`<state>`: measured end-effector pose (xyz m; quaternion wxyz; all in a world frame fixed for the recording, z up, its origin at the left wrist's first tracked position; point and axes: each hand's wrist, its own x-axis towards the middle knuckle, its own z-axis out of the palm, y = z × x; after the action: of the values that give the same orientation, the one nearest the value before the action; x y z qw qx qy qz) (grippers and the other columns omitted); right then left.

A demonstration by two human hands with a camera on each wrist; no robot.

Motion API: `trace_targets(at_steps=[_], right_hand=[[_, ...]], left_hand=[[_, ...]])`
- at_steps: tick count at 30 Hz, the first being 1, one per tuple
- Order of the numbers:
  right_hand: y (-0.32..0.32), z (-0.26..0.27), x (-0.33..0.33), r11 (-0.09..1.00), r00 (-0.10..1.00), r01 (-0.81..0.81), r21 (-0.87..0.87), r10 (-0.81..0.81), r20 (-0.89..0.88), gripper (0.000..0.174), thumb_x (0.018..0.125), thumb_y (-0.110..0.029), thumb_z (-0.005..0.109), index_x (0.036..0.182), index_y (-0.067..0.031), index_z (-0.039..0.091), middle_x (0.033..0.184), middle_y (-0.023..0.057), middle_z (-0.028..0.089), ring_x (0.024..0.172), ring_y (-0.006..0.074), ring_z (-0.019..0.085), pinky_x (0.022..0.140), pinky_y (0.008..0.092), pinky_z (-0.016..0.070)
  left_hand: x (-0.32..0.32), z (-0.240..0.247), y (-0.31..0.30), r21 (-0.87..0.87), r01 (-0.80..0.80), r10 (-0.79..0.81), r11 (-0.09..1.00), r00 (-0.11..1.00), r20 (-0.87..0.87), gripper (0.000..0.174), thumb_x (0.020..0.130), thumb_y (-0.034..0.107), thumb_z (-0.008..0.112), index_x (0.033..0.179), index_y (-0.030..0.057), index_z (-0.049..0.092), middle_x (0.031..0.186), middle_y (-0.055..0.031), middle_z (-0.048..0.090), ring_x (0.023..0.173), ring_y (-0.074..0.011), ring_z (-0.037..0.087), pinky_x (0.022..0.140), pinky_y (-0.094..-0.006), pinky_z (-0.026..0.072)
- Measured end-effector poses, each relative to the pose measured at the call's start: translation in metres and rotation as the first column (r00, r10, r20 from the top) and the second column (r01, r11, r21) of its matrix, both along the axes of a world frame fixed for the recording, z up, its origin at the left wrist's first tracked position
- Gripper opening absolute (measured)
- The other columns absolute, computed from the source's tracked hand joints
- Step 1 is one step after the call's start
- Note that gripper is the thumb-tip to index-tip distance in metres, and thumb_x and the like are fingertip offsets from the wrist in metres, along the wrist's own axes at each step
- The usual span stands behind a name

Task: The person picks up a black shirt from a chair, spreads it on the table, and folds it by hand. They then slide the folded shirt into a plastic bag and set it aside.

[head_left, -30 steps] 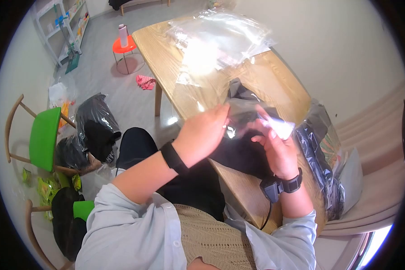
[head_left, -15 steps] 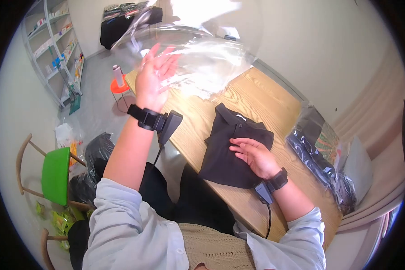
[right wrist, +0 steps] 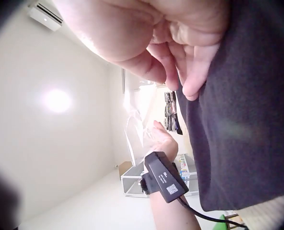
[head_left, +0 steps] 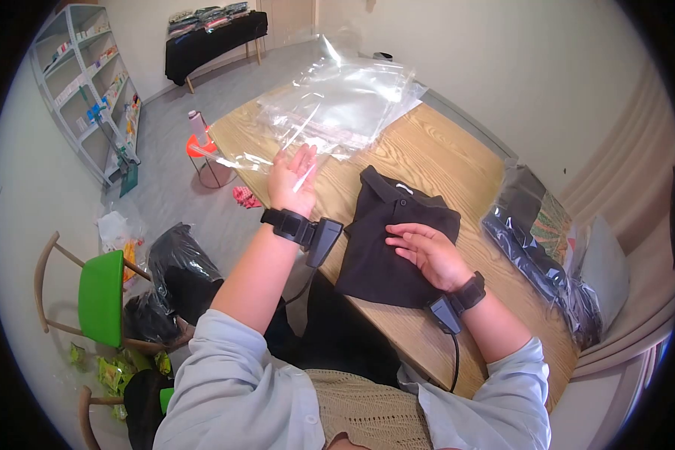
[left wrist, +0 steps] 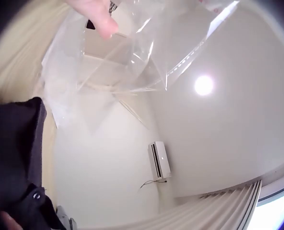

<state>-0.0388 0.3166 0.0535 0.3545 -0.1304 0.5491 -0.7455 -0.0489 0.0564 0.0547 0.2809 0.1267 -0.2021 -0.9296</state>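
Note:
A folded black collared shirt (head_left: pixel 371 251) lies on the wooden table (head_left: pixel 435 142) in front of me. My right hand (head_left: pixel 431 259) rests over its front with relaxed fingers; the right wrist view puts the fingertips (right wrist: pixel 192 88) right at the cloth. Beyond the shirt's left side, my left hand (head_left: pixel 294 180) is held palm up near the table's left edge, its fingers extended. Clear plastic (left wrist: pixel 142 62) overlaps those fingers, and in the left wrist view it hangs around the thumb. Further back lies a pile of clear plastic bags (head_left: pixel 352 97).
Bagged folded clothes (head_left: pixel 529 247) line the table's right edge, beside the curtain. To the left are a green chair (head_left: pixel 101 298), black plastic bags (head_left: pixel 176 262) and an orange stool (head_left: pixel 199 145) bearing a bottle. Shelves (head_left: pixel 82 82) stand further back.
Both hands were together over the shirt with clear plastic between them. The left hand then rose leftward among the plastic and has since come lower. The right hand settled on the shirt.

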Motion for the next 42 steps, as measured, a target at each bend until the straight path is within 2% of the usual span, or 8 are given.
trace_targets(at_steps=[11, 17, 22, 29, 33, 35, 38, 42], right_hand=[[0.0, 0.0, 0.0, 1.0, 1.0, 0.0, -0.001, 0.0, 0.009, 0.026, 0.089, -0.009, 0.046, 0.113, 0.0018, 0.05, 0.116, 0.0104, 0.052, 0.103, 0.0177, 0.054, 0.085, 0.0242, 0.0445], [0.001, 0.0, 0.0, 1.0, 1.0, -0.006, -0.018, 0.006, -0.01, 0.028, 0.089, -0.01, 0.047, 0.114, 0.0007, 0.05, 0.116, 0.0108, 0.052, 0.105, 0.019, 0.053, 0.086, 0.0261, 0.0431], [0.003, -0.002, -0.001, 0.996, 1.0, -0.019, -0.088, 0.02, 0.006, 0.029, 0.088, -0.012, 0.047, 0.115, 0.0, 0.049, 0.118, 0.0111, 0.052, 0.106, 0.0194, 0.052, 0.087, 0.0273, 0.0419], [0.002, 0.004, 0.001, 0.999, 1.0, -0.016, -0.038, 0.016, -0.003, 0.029, 0.087, -0.009, 0.049, 0.114, 0.0001, 0.05, 0.115, 0.0099, 0.053, 0.104, 0.0177, 0.052, 0.085, 0.0252, 0.0424], [0.012, 0.032, 0.005, 0.981, 0.979, 0.111, 0.161, -0.081, -0.187, 0.029, 0.084, -0.007, 0.052, 0.112, 0.0, 0.052, 0.111, 0.0082, 0.054, 0.097, 0.0147, 0.053, 0.081, 0.0246, 0.0419], [0.035, 0.034, 0.0, 0.879, 0.861, 0.436, 0.193, -0.346, -0.372, 0.036, 0.082, -0.009, 0.054, 0.116, -0.0002, 0.048, 0.105, 0.0071, 0.056, 0.09, 0.013, 0.052, 0.078, 0.0252, 0.0407], [0.061, 0.003, -0.009, 0.673, 0.761, 0.648, 0.357, -0.544, -0.355, 0.045, 0.08, -0.011, 0.056, 0.12, 0.0018, 0.042, 0.099, 0.0056, 0.056, 0.085, 0.0115, 0.05, 0.073, 0.0255, 0.0391], [0.068, 0.003, -0.001, 0.759, 0.818, 0.572, 0.311, -0.557, -0.147, 0.042, 0.081, -0.015, 0.056, 0.116, 0.0049, 0.043, 0.092, 0.0043, 0.058, 0.08, 0.012, 0.053, 0.069, 0.0244, 0.039]], left_hand=[[0.0, -0.01, 0.028, 0.125, -0.011, 0.001, 0.992, 0.997, 0.079, 0.032, 0.091, 0.015, 0.042, 0.118, 0.0036, 0.031, 0.115, -0.0251, 0.046, 0.104, -0.0339, 0.051, 0.089, -0.0337, 0.0462], [0.011, -0.012, 0.039, 0.001, 0.284, -0.282, 0.959, 0.951, 0.125, 0.03, 0.088, 0.019, 0.049, 0.109, -0.0001, 0.039, 0.118, -0.0265, 0.045, 0.108, -0.0334, 0.049, 0.092, -0.0337, 0.0418], [0.05, -0.001, 0.026, -0.092, 0.829, -0.802, 0.552, 0.558, 0.212, 0.032, 0.089, 0.018, 0.046, 0.113, -0.0027, 0.043, 0.117, -0.0214, 0.049, 0.105, -0.0269, 0.052, 0.09, -0.0294, 0.0419], [0.102, 0.031, -0.025, -0.719, 0.575, -0.41, 0.39, 0.808, 0.423, 0.025, 0.088, 0.016, 0.049, 0.103, -0.0031, 0.055, 0.103, -0.0111, 0.06, 0.094, -0.0182, 0.058, 0.079, -0.0269, 0.0455], [0.092, 0.017, -0.039, -0.858, 0.512, -0.054, -0.051, 0.856, 0.514, 0.028, 0.083, 0.01, 0.055, 0.11, 0.0027, 0.054, 0.112, -0.0105, 0.057, 0.105, -0.0217, 0.053, 0.087, -0.0303, 0.0413], [0.09, 0.0, -0.04, -0.799, 0.196, 0.078, -0.568, 0.98, 0.184, 0.03, 0.082, 0.011, 0.055, 0.112, 0.0047, 0.053, 0.121, -0.015, 0.05, 0.119, -0.0275, 0.042, 0.096, -0.034, 0.0342], [0.09, -0.009, -0.034, -0.864, 0.243, 0.016, -0.441, 0.965, 0.263, 0.031, 0.082, 0.011, 0.055, 0.112, 0.005, 0.053, 0.126, -0.0166, 0.045, 0.124, -0.0297, 0.034, 0.1, -0.0364, 0.0296], [0.093, -0.019, -0.004, -0.941, 0.195, -0.176, -0.275, 0.953, 0.248, 0.028, 0.082, 0.009, 0.053, 0.11, 0.0041, 0.054, 0.119, -0.0154, 0.05, 0.115, -0.0275, 0.044, 0.096, -0.0343, 0.0343]])
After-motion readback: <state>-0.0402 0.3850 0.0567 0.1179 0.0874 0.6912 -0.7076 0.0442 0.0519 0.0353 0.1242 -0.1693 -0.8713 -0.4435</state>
